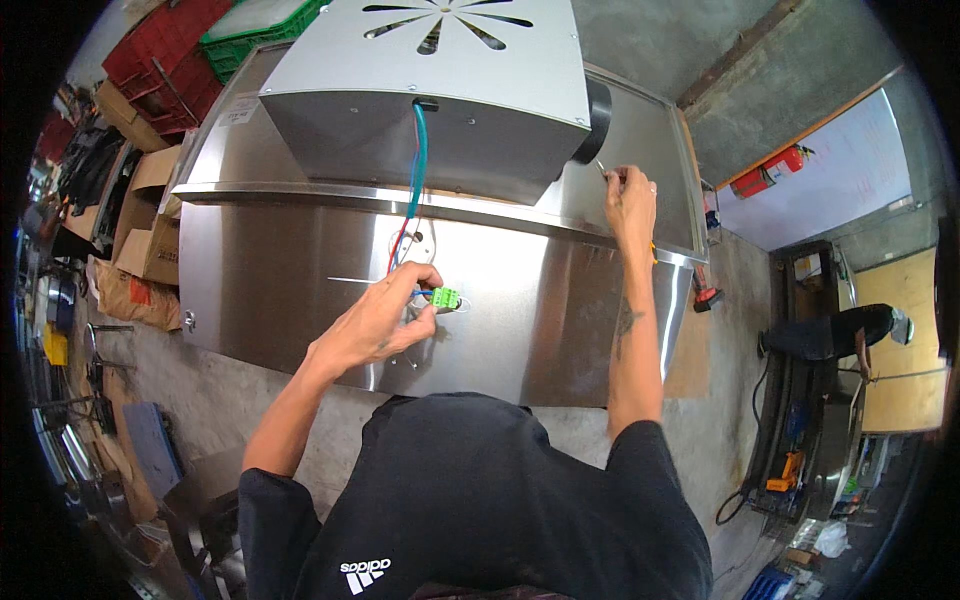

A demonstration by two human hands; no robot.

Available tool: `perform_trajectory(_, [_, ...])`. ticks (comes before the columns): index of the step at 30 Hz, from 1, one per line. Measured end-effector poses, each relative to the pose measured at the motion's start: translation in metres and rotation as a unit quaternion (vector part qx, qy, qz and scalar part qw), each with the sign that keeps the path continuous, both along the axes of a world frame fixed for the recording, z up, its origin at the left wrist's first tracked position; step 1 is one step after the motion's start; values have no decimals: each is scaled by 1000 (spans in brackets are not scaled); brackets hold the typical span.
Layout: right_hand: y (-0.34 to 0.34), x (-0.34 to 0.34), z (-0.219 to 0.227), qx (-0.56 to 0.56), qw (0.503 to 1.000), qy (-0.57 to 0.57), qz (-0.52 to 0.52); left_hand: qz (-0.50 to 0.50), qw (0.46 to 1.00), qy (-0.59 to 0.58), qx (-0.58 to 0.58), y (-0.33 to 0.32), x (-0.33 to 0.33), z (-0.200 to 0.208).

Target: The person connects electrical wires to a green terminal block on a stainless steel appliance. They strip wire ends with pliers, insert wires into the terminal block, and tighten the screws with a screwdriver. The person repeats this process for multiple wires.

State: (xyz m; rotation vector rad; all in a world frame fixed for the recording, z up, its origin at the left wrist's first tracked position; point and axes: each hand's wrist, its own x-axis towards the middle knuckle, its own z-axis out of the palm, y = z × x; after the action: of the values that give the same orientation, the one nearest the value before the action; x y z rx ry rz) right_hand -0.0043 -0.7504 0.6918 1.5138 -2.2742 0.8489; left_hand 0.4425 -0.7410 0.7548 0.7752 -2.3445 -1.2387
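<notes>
Between the fingertips of my left hand (375, 318) is a green terminal block connector (445, 298), with thin wires running into it. A teal-sleeved cable (418, 165) comes out of a slot in the box-shaped metal housing (420, 145) and splits into red and blue wires near that hand. My right hand (630, 205) is raised beside the round black collar (597, 122) on the housing's right side. Its fingers pinch a thin, metal-tipped tool (602, 170), whose kind I cannot make out. The stainless steel panel (490, 340) lies below both hands.
A thin rod (350, 280) lies on the panel left of the connector. Red crates (165, 60), a green crate (262, 25) and cardboard boxes (150, 220) are stacked at left. A red fire extinguisher (768, 172) stands by a white board at right. Concrete floor (735, 370) shows beyond the panel.
</notes>
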Motion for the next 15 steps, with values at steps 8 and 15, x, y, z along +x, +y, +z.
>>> perform_trajectory(8, [-26,-65,-38,81,960,268,4,-25,999,34,-23,-7,0,-3])
perform_trajectory(15, [60,111,52,-114,960,-254,19,-2,1000,-1,23,-5,5,-2])
